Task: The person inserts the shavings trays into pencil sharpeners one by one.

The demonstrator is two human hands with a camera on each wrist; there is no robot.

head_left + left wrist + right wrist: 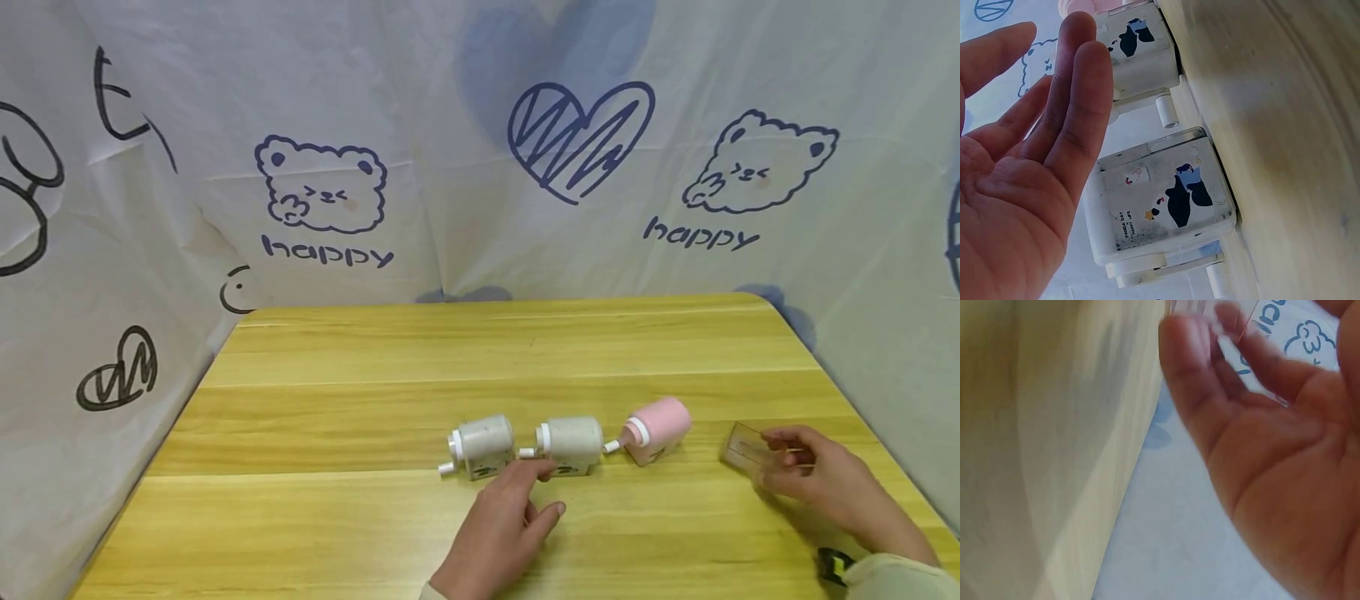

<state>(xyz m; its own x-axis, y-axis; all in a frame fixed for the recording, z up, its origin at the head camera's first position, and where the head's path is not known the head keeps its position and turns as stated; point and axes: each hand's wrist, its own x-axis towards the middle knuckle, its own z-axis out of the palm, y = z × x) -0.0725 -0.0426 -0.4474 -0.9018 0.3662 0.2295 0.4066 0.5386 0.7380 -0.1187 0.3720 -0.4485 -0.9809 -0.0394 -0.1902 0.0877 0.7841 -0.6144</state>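
Observation:
Three small hand-crank pencil sharpeners stand in a row: a greyish-white one, a second greyish-white one in the middle and a pink one on the right. Each has a white crank knob pointing left. My left hand hovers in front of the two pale sharpeners, fingers loosely extended and holding nothing. In the left wrist view, panda pictures mark the side of the near sharpener. To the right of the pink one, my right hand pinches a clear plastic box between thumb and fingers.
The wood-grain table reaches back to a white cloth with drawn bears and hearts, which also hangs along both sides. A dark band sits at the right wrist.

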